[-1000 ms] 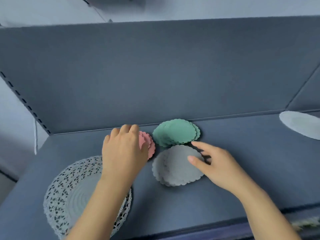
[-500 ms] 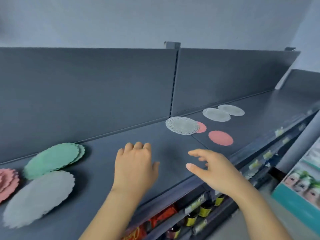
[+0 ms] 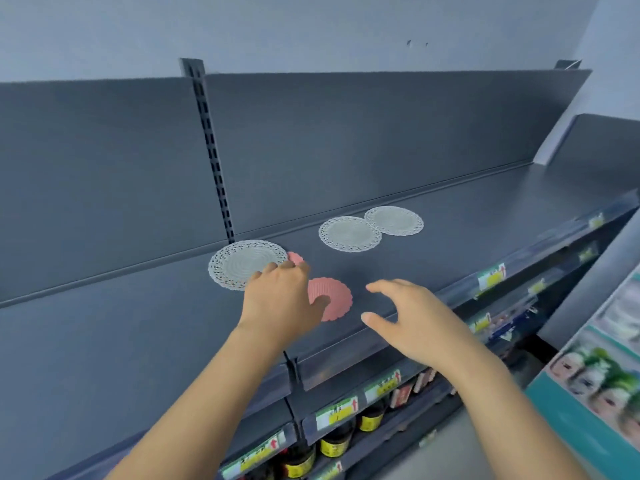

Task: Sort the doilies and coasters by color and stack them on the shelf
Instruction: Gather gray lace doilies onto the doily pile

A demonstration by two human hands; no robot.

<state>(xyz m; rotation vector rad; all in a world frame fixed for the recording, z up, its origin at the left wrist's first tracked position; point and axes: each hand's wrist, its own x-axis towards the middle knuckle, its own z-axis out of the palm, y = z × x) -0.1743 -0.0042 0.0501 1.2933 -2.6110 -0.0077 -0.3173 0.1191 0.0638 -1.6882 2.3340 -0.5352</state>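
Shifted right from the sorted stacks to unsorted pieces: left hand [image 3: 282, 299] open, reaching two pink coasters [image 3: 332, 297] beside a doily [image 3: 242, 263]; right hand [image 3: 412, 318] open, empty
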